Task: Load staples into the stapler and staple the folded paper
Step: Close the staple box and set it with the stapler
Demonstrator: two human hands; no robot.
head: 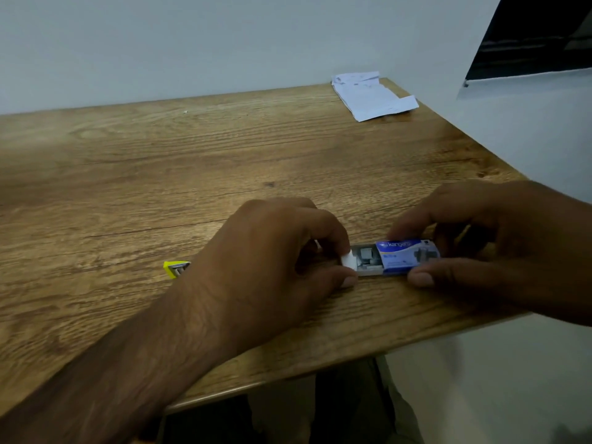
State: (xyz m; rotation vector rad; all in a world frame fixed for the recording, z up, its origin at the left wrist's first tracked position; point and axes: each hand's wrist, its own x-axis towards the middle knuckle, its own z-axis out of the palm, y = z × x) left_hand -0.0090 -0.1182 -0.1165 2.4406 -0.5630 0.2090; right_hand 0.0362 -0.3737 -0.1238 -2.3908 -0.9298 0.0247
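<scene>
Though left hand (282, 251) hides most of stapler (176, 269), staple box (407, 254) blurry

The yellow stapler (174, 268) is mostly hidden behind the wrist of the left hand (272, 257)

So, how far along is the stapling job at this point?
Early. Done: the small blue cardboard staple box is slid partly open, grey staples showing. In hand: the left hand pinches its white inner tray, and the right hand grips the box itself. Left: the yellow stapler, half hidden behind the left wrist, lies untouched, and the folded white paper sits at the far corner of the wooden table.
</scene>
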